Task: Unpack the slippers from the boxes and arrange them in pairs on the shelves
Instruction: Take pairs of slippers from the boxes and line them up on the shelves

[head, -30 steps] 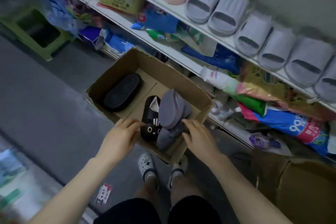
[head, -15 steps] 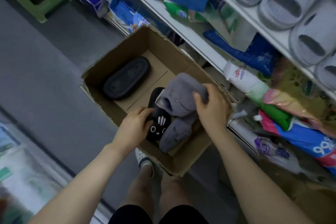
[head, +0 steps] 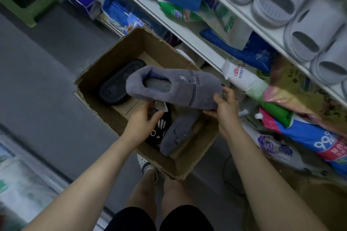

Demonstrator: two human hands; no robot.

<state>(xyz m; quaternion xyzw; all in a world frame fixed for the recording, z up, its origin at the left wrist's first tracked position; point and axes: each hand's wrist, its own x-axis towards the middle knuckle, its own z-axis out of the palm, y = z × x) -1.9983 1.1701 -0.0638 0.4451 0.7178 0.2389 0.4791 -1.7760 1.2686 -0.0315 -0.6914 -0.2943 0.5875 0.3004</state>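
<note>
An open cardboard box (head: 105, 65) stands on the floor beside the shelves. My right hand (head: 224, 105) grips the toe of a grey plush slipper (head: 180, 92) and holds it level above the box. Its grey mate (head: 176, 135) lies in the box's near end, next to a black slipper with a white cat face (head: 159, 133). My left hand (head: 144, 120) grips that black slipper's upper end, where a small white tag shows. Another black slipper (head: 118, 84) lies sole up at the box's far left, partly hidden by the lifted one.
Light grey slide sandals (head: 281, 3) line the upper white shelf (head: 249, 18) on the right. The shelf below and the floor under it are packed with plastic bags and packages (head: 249, 52). A green stool (head: 24, 0) stands far left. Another cardboard box (head: 319, 199) sits at lower right.
My right hand has lifted the upper grey slipper out of the box and turned it level. My left hand has closed on the black cat-face slipper. The camera has moved closer.
</note>
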